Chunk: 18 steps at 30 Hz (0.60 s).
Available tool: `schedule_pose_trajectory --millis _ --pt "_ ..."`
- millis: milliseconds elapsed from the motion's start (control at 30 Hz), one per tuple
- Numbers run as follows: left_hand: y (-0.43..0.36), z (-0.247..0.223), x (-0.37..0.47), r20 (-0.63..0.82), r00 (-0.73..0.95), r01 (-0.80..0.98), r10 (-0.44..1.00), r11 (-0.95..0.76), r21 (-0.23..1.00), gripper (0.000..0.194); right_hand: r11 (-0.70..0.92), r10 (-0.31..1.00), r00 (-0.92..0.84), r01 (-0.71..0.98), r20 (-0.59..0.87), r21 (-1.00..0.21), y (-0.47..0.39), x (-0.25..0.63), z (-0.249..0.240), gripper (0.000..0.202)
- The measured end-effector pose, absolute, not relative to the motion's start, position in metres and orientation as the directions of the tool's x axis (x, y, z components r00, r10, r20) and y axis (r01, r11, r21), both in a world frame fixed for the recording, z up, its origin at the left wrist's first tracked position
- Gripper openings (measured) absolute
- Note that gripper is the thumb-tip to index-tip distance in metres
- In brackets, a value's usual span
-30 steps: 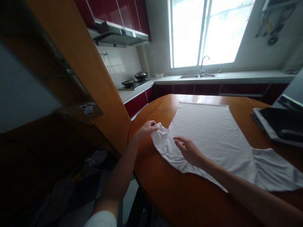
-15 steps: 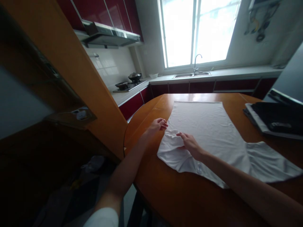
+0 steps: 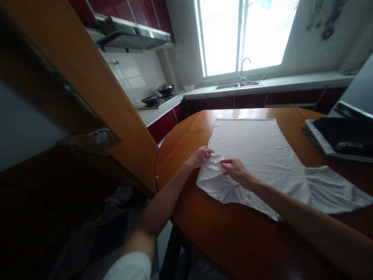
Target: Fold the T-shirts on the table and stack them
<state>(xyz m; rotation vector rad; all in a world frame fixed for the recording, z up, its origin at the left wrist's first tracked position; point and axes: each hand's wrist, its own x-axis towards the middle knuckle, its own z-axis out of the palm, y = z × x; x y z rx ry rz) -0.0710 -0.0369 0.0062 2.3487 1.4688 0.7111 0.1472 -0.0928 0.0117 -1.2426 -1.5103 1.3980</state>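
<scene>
A white T-shirt (image 3: 250, 144) lies spread on the wooden table (image 3: 180, 144), its hem toward the window and one sleeve reaching out to the right. Its near left part is bunched and wrinkled. At the shirt's left edge, my left hand (image 3: 202, 156) has its fingers closed on the fabric. My right hand (image 3: 235, 170) is a little to the right, thumb and fingers pinching a raised fold of the same shirt. Part of the shirt is hidden under my right forearm.
A stack of folded dark and white clothes (image 3: 344, 136) sits at the table's right side. An orange wooden partition (image 3: 116, 105) rises to the left. Beyond the table are a counter with a sink (image 3: 237, 85) and a stove (image 3: 160, 101) bearing pans.
My left hand has moved right onto the shirt's edge, and its fingers have closed on the fabric. My right hand's fingers have drawn together into a pinch. The view has shifted slightly.
</scene>
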Motion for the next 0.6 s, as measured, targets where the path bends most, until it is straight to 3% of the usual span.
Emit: schedule_pose_trajectory --millis 67,167,433,600 --pt "-0.033 0.002 -0.071 0.300 0.312 0.811 0.901 -0.417 0.410 0.029 -0.012 0.964 -0.253 0.278 -0.086 -0.961 -0.092 0.149 0.007 0.037" --pt "-0.029 -0.001 -0.071 0.301 0.262 0.860 0.917 -0.363 0.358 0.016 0.039 0.969 -0.241 0.387 -0.061 -0.921 -0.093 0.150 0.008 0.047" --pt "-0.027 -0.008 -0.067 0.282 0.205 0.876 0.937 -0.304 0.374 0.009 0.248 0.963 -0.219 0.483 0.159 -0.839 -0.091 0.156 0.014 0.046" --pt "-0.032 -0.003 -0.066 0.333 0.218 0.876 0.917 -0.334 0.348 0.017 0.382 0.922 -0.311 0.640 0.229 -0.667 -0.093 0.158 0.004 0.046"
